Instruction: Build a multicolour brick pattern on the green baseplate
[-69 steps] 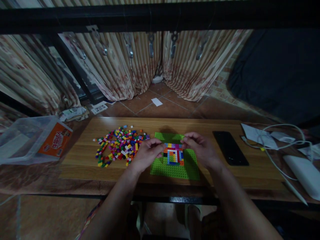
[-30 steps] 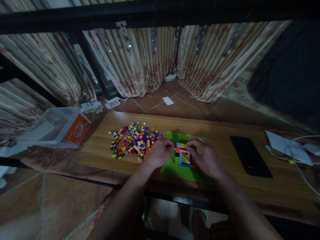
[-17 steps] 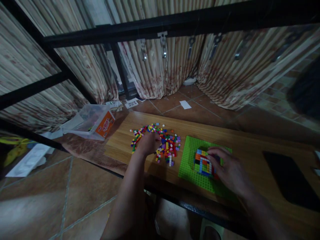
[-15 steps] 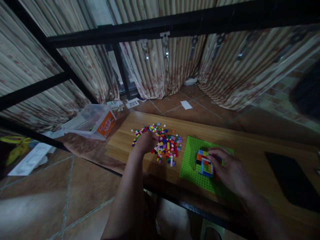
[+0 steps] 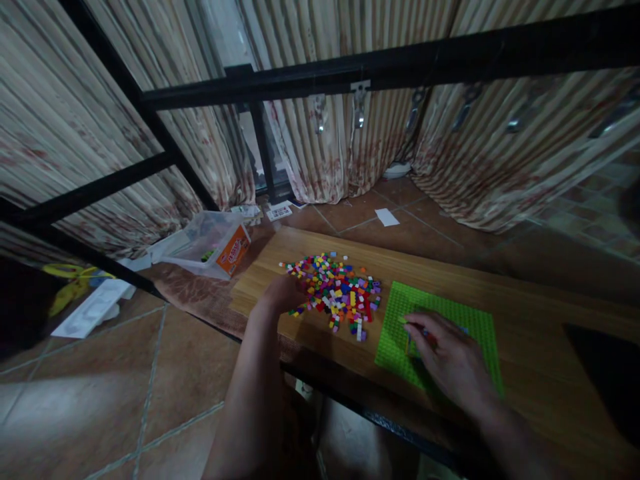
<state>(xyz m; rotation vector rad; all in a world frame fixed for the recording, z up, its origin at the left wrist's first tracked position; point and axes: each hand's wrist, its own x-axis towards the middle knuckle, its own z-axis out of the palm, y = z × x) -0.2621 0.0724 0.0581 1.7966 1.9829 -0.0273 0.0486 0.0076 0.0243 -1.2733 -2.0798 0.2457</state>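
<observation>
Loose small building bricks (image 5: 340, 290) in many colours lie in a pile on the wooden table. My left hand (image 5: 283, 293) is at the pile's near left edge, its fingers curled down and mostly hidden by the back of the hand. To the right lies a bright green studded baseplate (image 5: 393, 333). Over it my right hand (image 5: 453, 353) is closed, thumb and forefinger pinching a small light green brick (image 5: 403, 320). Beneath this hand is a multicoloured brick build (image 5: 412, 347), largely covered by the fingers.
A clear plastic tub (image 5: 200, 250) with an orange label stands beyond the table's left end. On the wooden table (image 5: 530, 293), a dark flat object (image 5: 605, 380) lies at the right. A black metal rail (image 5: 310, 83) with hanging clips crosses in front of curtains (image 5: 320, 160).
The view has shifted, so the scene sits further right. My left hand has moved from over the pile to its left edge. My right hand now covers more of the brick build.
</observation>
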